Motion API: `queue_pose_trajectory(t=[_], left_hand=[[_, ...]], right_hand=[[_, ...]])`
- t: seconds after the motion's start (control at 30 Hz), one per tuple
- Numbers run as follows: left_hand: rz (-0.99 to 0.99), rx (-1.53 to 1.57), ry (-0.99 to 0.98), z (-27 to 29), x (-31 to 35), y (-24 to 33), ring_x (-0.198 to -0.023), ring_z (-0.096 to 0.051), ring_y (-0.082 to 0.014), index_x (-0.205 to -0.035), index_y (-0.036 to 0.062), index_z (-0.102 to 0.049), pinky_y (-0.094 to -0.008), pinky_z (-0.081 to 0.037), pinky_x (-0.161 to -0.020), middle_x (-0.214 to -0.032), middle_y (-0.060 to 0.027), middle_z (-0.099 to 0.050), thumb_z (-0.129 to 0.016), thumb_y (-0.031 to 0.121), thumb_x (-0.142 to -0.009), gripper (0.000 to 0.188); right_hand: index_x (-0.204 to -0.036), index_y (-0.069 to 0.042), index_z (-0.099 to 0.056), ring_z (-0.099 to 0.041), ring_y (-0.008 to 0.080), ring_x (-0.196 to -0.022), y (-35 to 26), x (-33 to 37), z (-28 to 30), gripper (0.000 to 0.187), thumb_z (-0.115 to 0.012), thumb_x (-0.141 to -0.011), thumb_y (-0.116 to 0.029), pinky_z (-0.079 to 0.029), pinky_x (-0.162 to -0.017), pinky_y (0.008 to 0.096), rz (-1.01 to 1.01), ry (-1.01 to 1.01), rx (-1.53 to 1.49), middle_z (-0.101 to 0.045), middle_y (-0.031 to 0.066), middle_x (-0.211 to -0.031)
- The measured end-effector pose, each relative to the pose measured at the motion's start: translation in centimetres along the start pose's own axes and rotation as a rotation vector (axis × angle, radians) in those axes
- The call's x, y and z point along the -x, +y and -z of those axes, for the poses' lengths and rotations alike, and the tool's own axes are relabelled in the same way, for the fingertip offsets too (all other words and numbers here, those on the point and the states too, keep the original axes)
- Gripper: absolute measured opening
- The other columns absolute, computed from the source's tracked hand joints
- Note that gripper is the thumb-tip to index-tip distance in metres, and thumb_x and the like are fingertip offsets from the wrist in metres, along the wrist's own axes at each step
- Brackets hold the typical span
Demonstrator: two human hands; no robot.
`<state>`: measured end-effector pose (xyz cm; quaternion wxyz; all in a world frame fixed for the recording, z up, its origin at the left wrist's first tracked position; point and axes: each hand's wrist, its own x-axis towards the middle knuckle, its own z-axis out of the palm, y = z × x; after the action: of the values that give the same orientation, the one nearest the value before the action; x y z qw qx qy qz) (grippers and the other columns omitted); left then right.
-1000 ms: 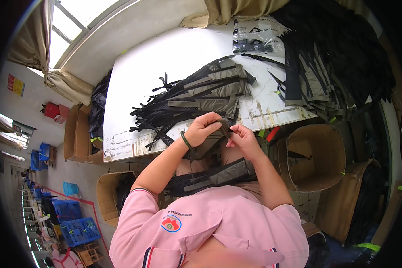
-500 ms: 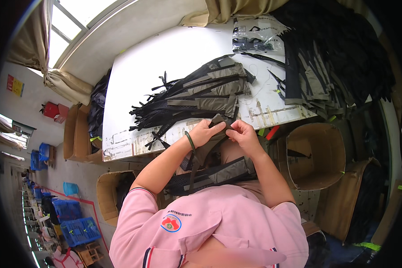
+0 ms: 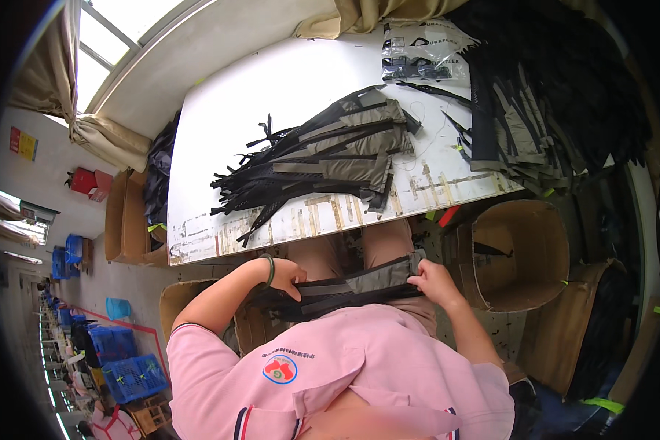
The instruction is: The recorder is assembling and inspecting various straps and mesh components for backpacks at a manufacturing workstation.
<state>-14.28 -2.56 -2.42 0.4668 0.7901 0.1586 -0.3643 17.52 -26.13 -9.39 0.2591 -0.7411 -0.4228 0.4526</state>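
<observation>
A grey-and-black fabric panel with mesh lies across my lap, close to my shirt. My right hand pinches its right end between thumb and fingers. At the panel's left part is my left hand, thumb and fingers apart above the dark fabric; whether it touches is hard to tell. More such panels may lie beneath, but the layers blend together. Beyond my knees, a fanned pile of similar grey and black panels with narrow black straps rests on the white table.
A clear plastic bag of dark parts and a large black-and-grey fabric heap occupy the table's right side. Dark scissors lie beside the heap. Open cardboard boxes stand to my right and left.
Both hands have come back from the table edge to my lap and spread apart. The panel they held up near the table edge is no longer raised there; my right hand now grips the lap panel's end.
</observation>
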Motion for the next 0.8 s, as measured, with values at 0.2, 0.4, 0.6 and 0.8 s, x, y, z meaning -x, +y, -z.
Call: queue_pose_trajectory(t=[0.2, 0.4, 0.6, 0.8], left_hand=[[-0.264, -0.394, 1.020, 7.9, -6.8, 2.8, -0.107, -0.056, -0.0308, -0.110, 0.0056, -0.058, -0.0403, -0.045, -0.088, -0.113, -0.0132, -0.059, -0.069, 0.025, -0.080, 0.037], [0.009, -0.731, 1.251, 14.0, -14.3, 4.7, -0.118, -0.045, -0.0297, -0.119, 0.0104, -0.055, -0.0446, -0.032, -0.102, -0.117, -0.0104, -0.052, -0.076, 0.026, -0.071, 0.055], [-0.136, -0.506, 1.153, 13.8, -12.1, 7.5, -0.087, -0.057, -0.0301, -0.092, 0.0076, -0.054, -0.0384, -0.045, -0.077, -0.086, -0.0094, -0.057, -0.072, 0.013, -0.073, 0.027], [-0.350, 0.124, 1.062, 9.9, -8.3, 12.0, -0.068, -0.058, -0.0221, -0.095, 0.0037, -0.055, -0.0318, -0.047, -0.064, -0.079, -0.0103, -0.061, -0.070, 0.012, -0.077, 0.024]], right_hand=[[-0.089, -0.004, -0.054, -0.064, 0.0361, -0.082, -0.3, 1.5, -0.9, 0.043, -0.072, -0.077, -0.041, -0.048, -0.069, 0.0449, -0.078, 0.071, 0.324, -0.066, 0.0160, -0.080], [-0.088, -0.005, -0.055, -0.064, 0.0321, -0.076, -3.9, 0.2, 4.1, 0.040, -0.072, -0.078, -0.041, -0.049, -0.067, 0.0412, -0.063, 0.162, 0.336, -0.065, 0.0124, -0.080], [-0.104, -0.004, -0.054, -0.059, 0.0282, -0.086, -7.5, -4.6, 3.6, 0.041, -0.075, -0.077, -0.027, -0.047, -0.077, 0.0374, 0.516, 0.706, 0.095, -0.059, 0.0119, -0.096], [-0.118, -0.006, -0.046, -0.059, 0.0312, -0.095, -13.5, -7.9, 2.9, 0.046, -0.069, -0.079, -0.015, -0.044, -0.087, 0.0414, 0.680, 0.823, 0.177, -0.060, 0.0128, -0.103]])
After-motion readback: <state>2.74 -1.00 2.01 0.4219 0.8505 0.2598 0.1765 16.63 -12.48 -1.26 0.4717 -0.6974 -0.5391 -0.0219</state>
